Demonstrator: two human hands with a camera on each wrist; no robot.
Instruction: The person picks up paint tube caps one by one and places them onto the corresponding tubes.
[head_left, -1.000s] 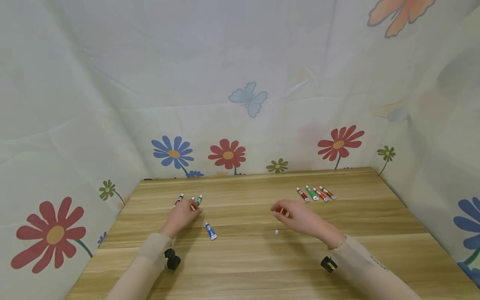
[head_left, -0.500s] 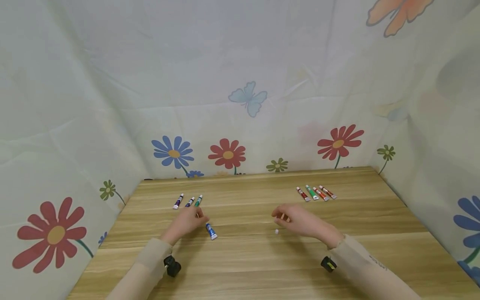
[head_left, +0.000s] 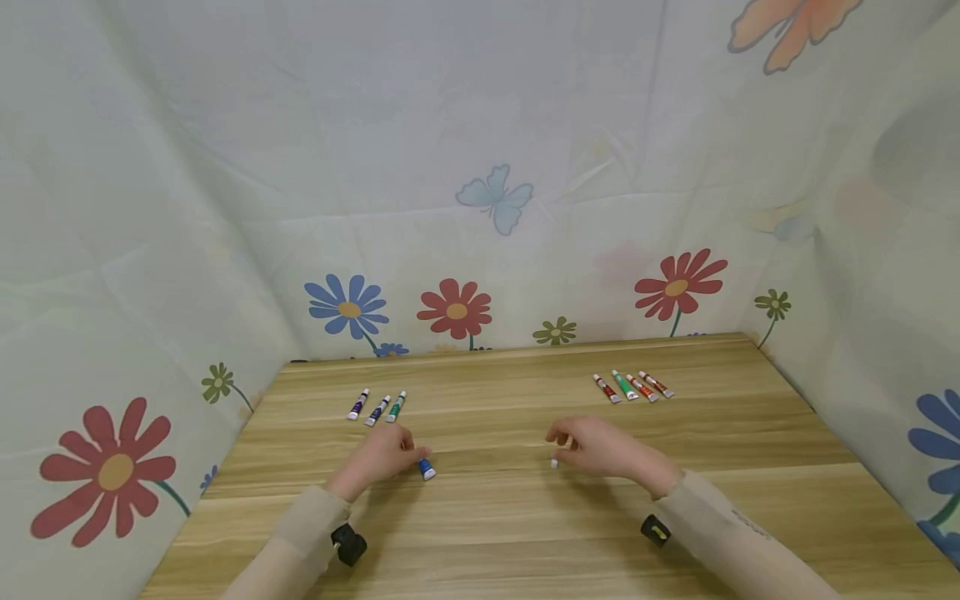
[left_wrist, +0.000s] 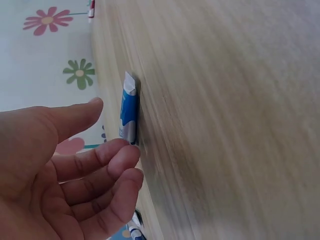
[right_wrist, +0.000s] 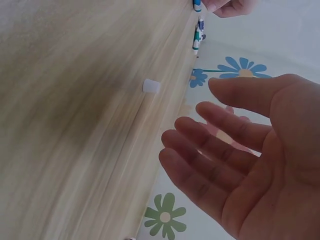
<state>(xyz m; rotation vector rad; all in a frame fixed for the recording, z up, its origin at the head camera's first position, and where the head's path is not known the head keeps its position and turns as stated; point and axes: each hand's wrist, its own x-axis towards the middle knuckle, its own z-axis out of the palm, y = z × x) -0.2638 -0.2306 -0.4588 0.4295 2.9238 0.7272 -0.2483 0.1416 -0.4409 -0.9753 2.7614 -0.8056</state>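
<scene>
My left hand is over the near end of a blue paint tube, which lies on the wooden table. In the left wrist view the thumb stands apart from the loosely bent fingers, with nothing pinched between them; whether a fingertip touches the tube I cannot tell. My right hand hovers beside a small white cap on the tabletop. Its thumb and fingers are apart and hold nothing. Beyond the left hand lie a purple tube, a dark blue tube and a green tube.
Several red and green paint tubes lie side by side at the back right of the wooden table. Behind and beside the table hangs a flower-printed cloth. Dark wrist cameras are worn at both sleeves.
My left hand has come away from the three tubes at the back left, moving right and nearer to the blue tube. My right hand has lowered slightly toward the cap.
</scene>
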